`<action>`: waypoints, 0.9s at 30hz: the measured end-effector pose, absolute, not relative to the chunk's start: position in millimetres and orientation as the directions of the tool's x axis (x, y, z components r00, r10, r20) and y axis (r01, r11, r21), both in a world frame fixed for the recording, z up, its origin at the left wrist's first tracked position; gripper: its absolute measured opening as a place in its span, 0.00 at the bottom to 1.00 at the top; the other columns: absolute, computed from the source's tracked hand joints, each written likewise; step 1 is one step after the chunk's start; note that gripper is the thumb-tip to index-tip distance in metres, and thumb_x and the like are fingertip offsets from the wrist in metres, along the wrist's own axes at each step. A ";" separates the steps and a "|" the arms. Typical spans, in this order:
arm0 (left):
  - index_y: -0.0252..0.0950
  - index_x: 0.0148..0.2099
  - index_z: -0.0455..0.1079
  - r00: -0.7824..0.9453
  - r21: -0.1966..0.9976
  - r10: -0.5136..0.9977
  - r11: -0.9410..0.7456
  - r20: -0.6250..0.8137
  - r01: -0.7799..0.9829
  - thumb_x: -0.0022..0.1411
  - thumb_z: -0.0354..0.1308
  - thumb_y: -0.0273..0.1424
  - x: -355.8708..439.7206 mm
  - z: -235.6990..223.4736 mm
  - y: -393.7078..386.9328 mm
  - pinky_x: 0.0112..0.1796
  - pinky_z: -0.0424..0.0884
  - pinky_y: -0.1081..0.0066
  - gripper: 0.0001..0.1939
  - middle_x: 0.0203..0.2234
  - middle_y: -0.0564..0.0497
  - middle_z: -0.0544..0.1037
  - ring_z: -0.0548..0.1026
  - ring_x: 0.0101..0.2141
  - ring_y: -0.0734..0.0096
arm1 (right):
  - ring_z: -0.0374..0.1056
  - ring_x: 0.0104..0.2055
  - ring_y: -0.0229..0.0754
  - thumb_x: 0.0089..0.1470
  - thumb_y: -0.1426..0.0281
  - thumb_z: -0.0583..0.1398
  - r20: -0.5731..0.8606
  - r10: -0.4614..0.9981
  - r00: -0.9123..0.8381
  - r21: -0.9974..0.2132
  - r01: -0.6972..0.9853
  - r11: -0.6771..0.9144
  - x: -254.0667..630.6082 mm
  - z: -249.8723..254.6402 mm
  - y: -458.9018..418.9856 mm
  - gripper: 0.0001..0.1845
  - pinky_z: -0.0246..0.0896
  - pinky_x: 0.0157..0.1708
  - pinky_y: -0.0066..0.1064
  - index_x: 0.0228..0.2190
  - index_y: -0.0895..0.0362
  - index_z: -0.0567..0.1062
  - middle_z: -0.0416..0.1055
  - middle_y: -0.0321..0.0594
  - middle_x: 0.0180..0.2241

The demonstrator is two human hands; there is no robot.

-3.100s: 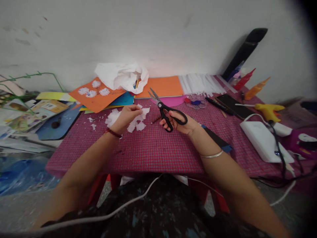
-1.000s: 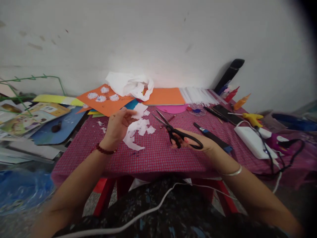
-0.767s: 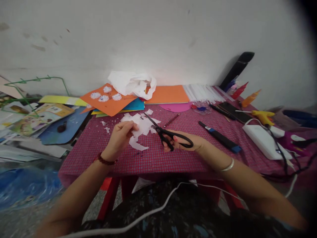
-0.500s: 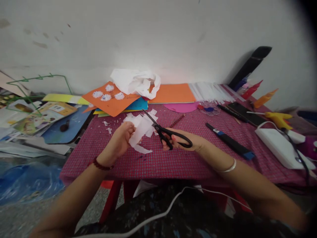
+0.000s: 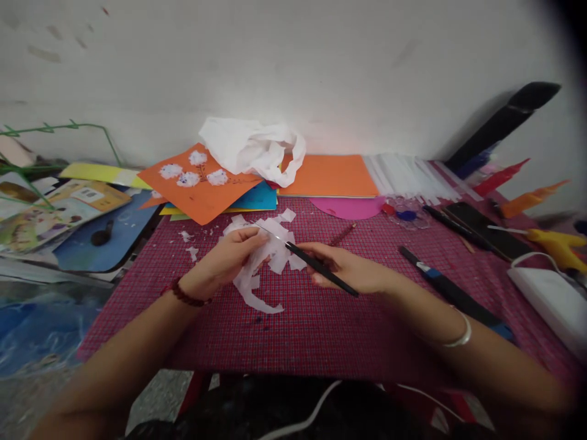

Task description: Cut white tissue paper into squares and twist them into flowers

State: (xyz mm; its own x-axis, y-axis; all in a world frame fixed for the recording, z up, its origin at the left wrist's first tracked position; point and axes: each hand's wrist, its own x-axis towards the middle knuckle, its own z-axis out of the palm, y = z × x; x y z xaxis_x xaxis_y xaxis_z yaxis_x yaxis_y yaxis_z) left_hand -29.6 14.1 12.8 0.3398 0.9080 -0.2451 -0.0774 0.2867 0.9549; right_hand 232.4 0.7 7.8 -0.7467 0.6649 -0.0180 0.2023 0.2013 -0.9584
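Observation:
My left hand [image 5: 233,253] pinches a thin white paper strip [image 5: 247,292], whose loose end curls down onto the checked tablecloth. In my right hand [image 5: 342,266] is a pair of black-handled scissors [image 5: 321,267], turned edge-on so that the handles overlap. Their blades point up and left, reaching the paper by my left fingertips. Whether the blades are apart cannot be made out. Beneath and behind the hands lies a pile of cut white paper pieces [image 5: 279,256]. A dark reddish pencil [image 5: 343,234] rests just beyond my right hand.
Against the wall lie an orange sheet with white paper flowers [image 5: 197,198], crumpled white paper [image 5: 243,146] and an orange pad [image 5: 328,174]. On the right are a blue-and-black cutter [image 5: 449,290], a phone [image 5: 488,231], a yellow glue gun [image 5: 557,247] and a white box [image 5: 550,299].
The scissors have turned from flat to edge-on, and their blades have come to the paper at my left fingers. The view has shifted closer to the table.

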 end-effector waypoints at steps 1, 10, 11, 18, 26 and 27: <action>0.33 0.28 0.69 0.325 0.954 0.916 0.282 -0.236 -0.103 0.52 0.70 0.40 -28.8 11.0 16.1 0.19 0.63 0.80 0.17 0.18 0.56 0.72 0.66 0.17 0.81 | 0.66 0.51 0.46 0.56 0.55 0.63 -0.027 0.659 -0.751 -0.960 0.203 0.193 232.6 8.8 2.5 0.39 0.65 0.49 0.38 0.62 0.59 0.62 0.68 0.50 0.53; 0.34 0.30 0.71 0.292 0.892 0.910 0.371 -0.294 -0.258 0.56 0.63 0.44 -27.9 14.6 17.0 0.21 0.67 0.77 0.17 0.20 0.51 0.75 0.70 0.19 0.77 | 0.65 0.33 0.35 0.56 0.52 0.63 -0.184 0.619 -0.764 -0.983 0.158 -0.097 235.6 12.4 13.1 0.38 0.66 0.32 0.27 0.59 0.62 0.64 0.67 0.41 0.36; 0.33 0.30 0.72 0.342 0.872 0.881 0.420 -0.326 -0.250 0.55 0.64 0.45 -30.4 15.1 16.4 0.22 0.68 0.75 0.18 0.21 0.49 0.77 0.72 0.20 0.75 | 0.65 0.31 0.34 0.56 0.51 0.63 -0.197 0.611 -0.767 -0.979 0.127 -0.157 237.0 10.7 13.9 0.37 0.66 0.30 0.26 0.58 0.62 0.65 0.66 0.40 0.34; 0.32 0.30 0.76 0.315 0.893 0.854 0.448 -0.414 -0.041 0.49 0.66 0.29 -40.6 11.9 11.3 0.21 0.65 0.80 0.06 0.21 0.52 0.77 0.69 0.18 0.80 | 0.66 0.30 0.33 0.57 0.50 0.62 -0.199 0.539 -0.819 -0.960 0.052 -0.276 244.2 4.8 14.7 0.34 0.66 0.28 0.24 0.56 0.59 0.64 0.66 0.38 0.34; 0.33 0.31 0.77 0.239 0.912 0.909 0.383 -0.343 -0.149 0.50 0.67 0.28 -42.4 9.9 7.0 0.24 0.70 0.77 0.05 0.23 0.50 0.79 0.73 0.21 0.77 | 0.62 0.33 0.36 0.55 0.55 0.65 -0.188 0.572 -0.798 -0.981 0.178 -0.074 239.2 5.6 9.5 0.33 0.63 0.32 0.28 0.57 0.58 0.67 0.67 0.39 0.35; 0.33 0.31 0.77 0.238 0.914 0.906 0.386 -0.349 -0.129 0.49 0.67 0.28 -43.4 9.5 7.2 0.24 0.70 0.77 0.05 0.23 0.49 0.80 0.73 0.21 0.77 | 0.62 0.33 0.35 0.55 0.55 0.65 -0.187 0.576 -0.796 -0.981 0.181 -0.068 238.3 4.6 9.0 0.33 0.62 0.31 0.27 0.57 0.57 0.68 0.67 0.39 0.35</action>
State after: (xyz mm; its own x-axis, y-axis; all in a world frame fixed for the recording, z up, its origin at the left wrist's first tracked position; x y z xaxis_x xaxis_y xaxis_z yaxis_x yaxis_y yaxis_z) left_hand -43.4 7.2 9.5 0.2385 0.9063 -0.3490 -0.1288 0.3857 0.9136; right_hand 238.3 9.0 4.6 -0.7957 0.5761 -0.1869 0.1814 -0.0678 -0.9811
